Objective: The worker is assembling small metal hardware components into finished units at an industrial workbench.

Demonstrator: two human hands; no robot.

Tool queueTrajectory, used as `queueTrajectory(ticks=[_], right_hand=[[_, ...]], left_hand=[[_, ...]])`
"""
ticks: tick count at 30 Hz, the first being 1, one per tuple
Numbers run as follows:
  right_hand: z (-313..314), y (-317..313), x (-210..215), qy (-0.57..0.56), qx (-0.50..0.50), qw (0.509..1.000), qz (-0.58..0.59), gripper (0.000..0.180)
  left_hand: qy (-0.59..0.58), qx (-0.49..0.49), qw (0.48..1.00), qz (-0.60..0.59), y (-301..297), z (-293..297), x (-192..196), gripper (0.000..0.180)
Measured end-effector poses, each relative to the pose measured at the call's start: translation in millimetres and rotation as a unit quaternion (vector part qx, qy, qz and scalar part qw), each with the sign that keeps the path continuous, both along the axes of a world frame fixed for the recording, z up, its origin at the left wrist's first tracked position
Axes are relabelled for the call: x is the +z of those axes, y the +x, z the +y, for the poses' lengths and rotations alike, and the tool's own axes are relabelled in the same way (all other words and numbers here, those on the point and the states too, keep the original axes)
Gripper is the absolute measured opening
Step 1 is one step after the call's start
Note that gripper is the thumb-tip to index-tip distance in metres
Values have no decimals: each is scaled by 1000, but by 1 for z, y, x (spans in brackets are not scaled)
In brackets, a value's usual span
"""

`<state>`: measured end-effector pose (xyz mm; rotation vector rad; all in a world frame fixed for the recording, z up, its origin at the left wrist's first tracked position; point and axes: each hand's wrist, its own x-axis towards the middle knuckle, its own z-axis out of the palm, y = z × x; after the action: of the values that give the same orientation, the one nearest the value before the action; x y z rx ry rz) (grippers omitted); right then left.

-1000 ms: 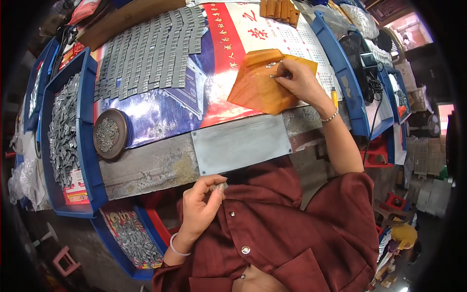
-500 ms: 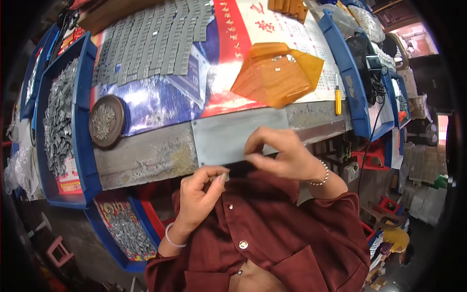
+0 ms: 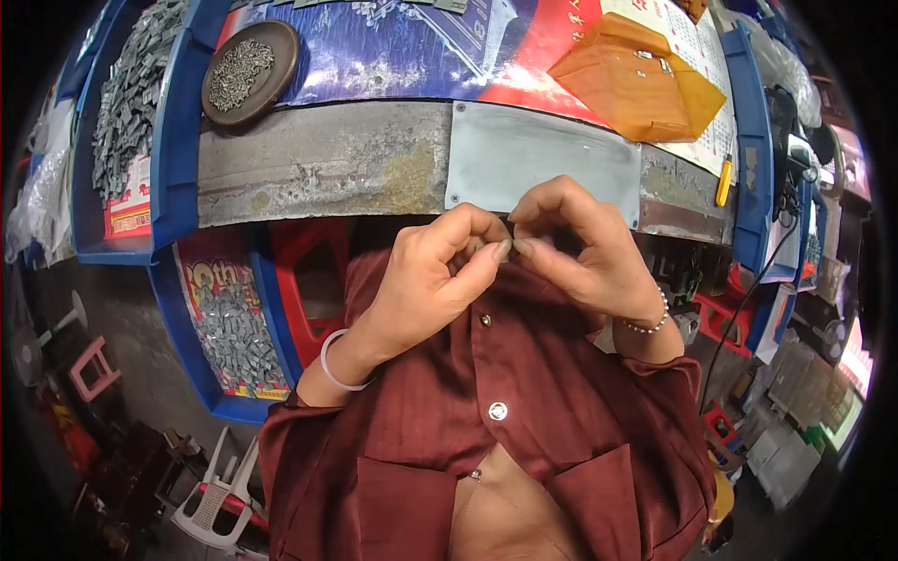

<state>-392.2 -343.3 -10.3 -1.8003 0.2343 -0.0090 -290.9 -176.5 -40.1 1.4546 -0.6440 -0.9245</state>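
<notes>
My left hand (image 3: 435, 266) and my right hand (image 3: 589, 248) meet fingertip to fingertip in front of my chest, just off the table's near edge. Both are closed in a pinch of thumb and forefinger. Whatever sits between the tips is too small and covered to name. Beyond them lies a pale grey metal plate (image 3: 543, 154), screwed at its corners to the worktable (image 3: 318, 168). A round brown dish (image 3: 288, 58) holds tiny metal pieces (image 3: 241, 75). An orange translucent sheet (image 3: 645, 98) carries a few small shiny pieces.
Blue bins with grey metal parts stand at left: an upper one (image 3: 182, 122) and a lower one (image 3: 271, 313). A yellow-handled screwdriver (image 3: 724, 182) lies near another blue bin (image 3: 756, 159) at right. Grey parts (image 3: 412, 7) show along the top edge. A red stool (image 3: 304, 280) is under the table.
My right hand has come down from over the metal plate to meet my left hand at the fingertips. The view has tilted down, so most of the rows of grey parts are out of sight.
</notes>
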Motion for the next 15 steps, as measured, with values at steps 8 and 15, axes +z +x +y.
queueTrajectory(ticks=[8, 15], right_hand=[[10, -3, -17, 159, -61, 985, 41, 10], [12, 2, -22, 197, -56, 978, 29, 7]], left_hand=[[-26, 39, 993, 107, -2, 8, -2, 6], [-25, 29, 999, 21, 1, 8, -6, 6]])
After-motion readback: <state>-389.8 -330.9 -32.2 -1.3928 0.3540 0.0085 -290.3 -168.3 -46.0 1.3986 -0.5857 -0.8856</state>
